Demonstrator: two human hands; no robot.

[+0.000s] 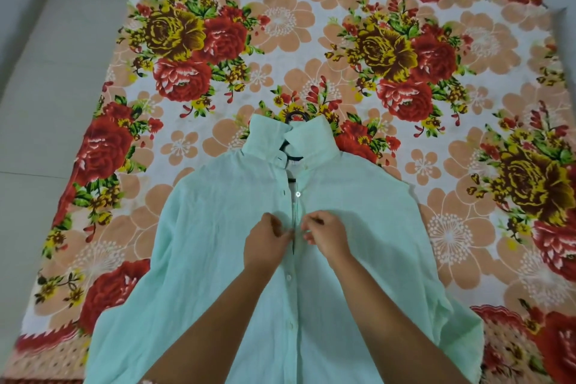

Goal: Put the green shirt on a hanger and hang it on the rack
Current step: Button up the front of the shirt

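Now we work on the green shirt (218, 259), lying flat and front up on the near half of the flowered bedspread (280, 25), with a black hanger (297, 116) inside it, hook out past the collar. Our left hand (265, 243) and right hand (327, 237) each pinch a front edge, fingers curled close. We judge the cloth thin, soft and limp, best lifted by the hook. Pale floor (37, 103) lies left of the bedspread.

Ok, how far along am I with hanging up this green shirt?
Done: the hanger sits inside the green shirt, its black hook showing past the collar. In hand: left hand and right hand pinch the front edges mid-chest, apparently buttoning. Left: lifting it off the floral sheet onto the rack, which isn't in view.
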